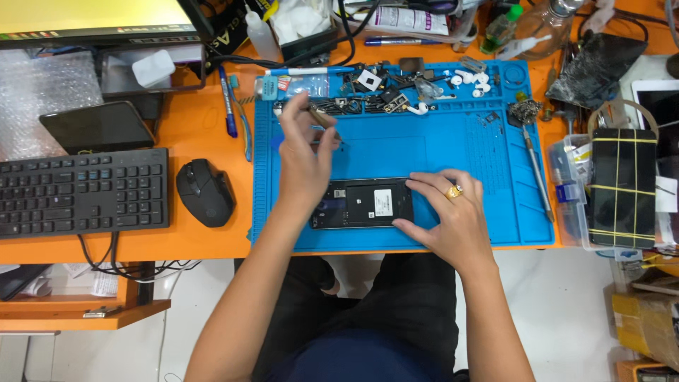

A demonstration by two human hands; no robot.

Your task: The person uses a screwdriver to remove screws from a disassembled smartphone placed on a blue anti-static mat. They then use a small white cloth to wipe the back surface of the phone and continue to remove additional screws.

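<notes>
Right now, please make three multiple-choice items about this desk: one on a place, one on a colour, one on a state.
1. Where does the opened phone lie?
A. on the keyboard
B. on the blue mat
C. on the floor

2. What colour is the desk?
A. orange
B. white
C. green

3. What is the right hand doing?
A. hanging free
B. gripping the mouse
C. resting on the phone

Key: 1 B, the mat lies under it; 2 A, orange shows around the mat; 3 C, its fingers press the phone's right end, while the left hand holds a thin tool.
</notes>
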